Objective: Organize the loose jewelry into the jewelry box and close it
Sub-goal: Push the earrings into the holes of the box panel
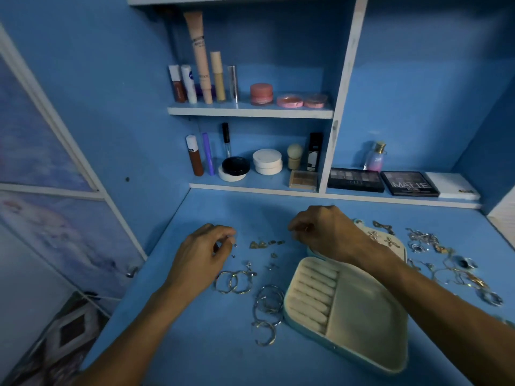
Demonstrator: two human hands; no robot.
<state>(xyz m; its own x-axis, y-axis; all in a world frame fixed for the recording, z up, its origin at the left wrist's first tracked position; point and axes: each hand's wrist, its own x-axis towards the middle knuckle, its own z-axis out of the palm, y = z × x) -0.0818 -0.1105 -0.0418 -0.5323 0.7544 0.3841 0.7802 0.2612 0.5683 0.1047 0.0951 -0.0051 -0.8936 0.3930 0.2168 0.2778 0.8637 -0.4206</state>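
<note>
An open jewelry box (362,310) with a cream lining and ring rolls lies on the blue desk; its lid (390,243) carries a few earrings. My left hand (203,257) hovers over small studs (234,250), fingers curled, pinching something tiny at the fingertips. My right hand (323,232) reaches across the box, fingers curled near small gold earrings (264,243); whether it holds anything is hidden. Silver hoop earrings (235,281) and larger hoops (267,310) lie in front of the box's left side. A tangled pile of jewelry (446,260) sits to the right.
Shelves behind the desk hold cosmetics: tubes (200,57), jars (261,93), powder compacts (267,161), eyeshadow palettes (409,183) and a perfume bottle (374,157). The desk's left edge (133,277) drops off beside a wall.
</note>
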